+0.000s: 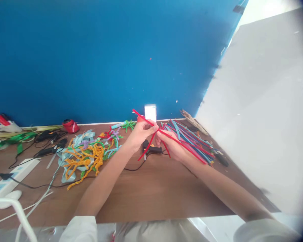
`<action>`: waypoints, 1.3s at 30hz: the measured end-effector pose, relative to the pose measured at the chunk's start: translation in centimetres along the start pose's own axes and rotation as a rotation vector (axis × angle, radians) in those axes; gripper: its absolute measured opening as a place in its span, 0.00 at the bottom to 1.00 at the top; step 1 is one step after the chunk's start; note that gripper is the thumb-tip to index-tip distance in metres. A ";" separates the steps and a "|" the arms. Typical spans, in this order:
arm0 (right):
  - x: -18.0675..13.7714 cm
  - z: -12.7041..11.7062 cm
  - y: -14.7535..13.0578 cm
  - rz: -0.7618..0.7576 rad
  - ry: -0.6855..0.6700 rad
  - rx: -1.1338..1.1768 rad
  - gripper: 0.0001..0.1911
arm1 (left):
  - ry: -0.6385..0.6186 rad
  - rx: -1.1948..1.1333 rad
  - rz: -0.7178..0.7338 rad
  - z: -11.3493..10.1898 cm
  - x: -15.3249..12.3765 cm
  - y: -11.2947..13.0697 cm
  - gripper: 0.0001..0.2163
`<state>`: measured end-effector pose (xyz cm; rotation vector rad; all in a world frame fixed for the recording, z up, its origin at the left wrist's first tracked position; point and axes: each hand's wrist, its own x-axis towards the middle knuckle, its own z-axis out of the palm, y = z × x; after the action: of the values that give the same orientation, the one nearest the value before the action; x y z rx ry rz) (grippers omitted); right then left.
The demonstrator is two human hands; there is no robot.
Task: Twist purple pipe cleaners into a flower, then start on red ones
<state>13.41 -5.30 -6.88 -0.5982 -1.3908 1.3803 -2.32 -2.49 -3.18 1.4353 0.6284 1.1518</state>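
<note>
Crossed red pipe cleaners (pixel 183 145) are held up above the middle of the table, meeting between my hands. My left hand (pixel 143 132) is closed, thumb and fingers pinching them near the crossing. Just to its right, my right hand (pixel 168 143) is also closed on them below that point. One end sticks out to the upper left, another runs right over my right wrist, and two shorter ends hang down. Behind my hands lies a black glue gun (pixel 154 149), partly hidden. A lit phone (pixel 150 113) stands against the blue wall.
A bundle of loose red, blue and pink pipe cleaners (pixel 192 139) lies right, near driftwood (pixel 194 121). Left are twisted orange pipe cleaners (pixel 87 159), light blue ribbon (pixel 65 161), a white power strip (pixel 13 179), black cords and a red tape roll (pixel 70 126).
</note>
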 end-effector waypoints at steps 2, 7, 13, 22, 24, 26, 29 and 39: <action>0.2 -0.5 0.2 -0.005 -0.007 -0.045 0.22 | -0.054 -0.041 -0.044 -0.4 0.1 -0.4 0.17; 0.7 -2.1 -0.7 0.043 -0.137 -0.213 0.23 | -0.252 -0.113 -0.256 -1.4 0.1 -1.1 0.18; 0.9 -4.0 -2.9 0.221 -0.525 -0.353 0.22 | -0.398 0.140 -0.254 -1.8 -0.2 -0.3 0.18; 1.3 -3.7 -2.1 0.168 -0.272 -0.417 0.23 | -0.264 0.607 -0.208 -1.9 -0.7 -0.1 0.14; 1.1 -3.2 -2.1 0.157 -0.247 -0.407 0.23 | -0.264 0.649 -0.211 -2.1 -0.7 0.1 0.13; 0.8 -2.7 -2.3 0.135 -0.246 -0.426 0.23 | -0.279 0.679 -0.205 -2.1 -0.7 0.3 0.11; 0.5 -2.3 -2.7 0.061 -0.237 -0.536 0.21 | -0.289 0.771 -0.184 -2.1 -0.8 0.6 0.11; 0.7 -2.9 -4.5 -0.154 -0.167 -0.993 0.17 | -0.315 0.730 -0.170 -1.1 -0.9 1.1 0.12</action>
<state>17.18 -4.42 -3.09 -0.9829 -2.1952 0.5451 -3.89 -2.99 -2.56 2.0735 0.9767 0.5477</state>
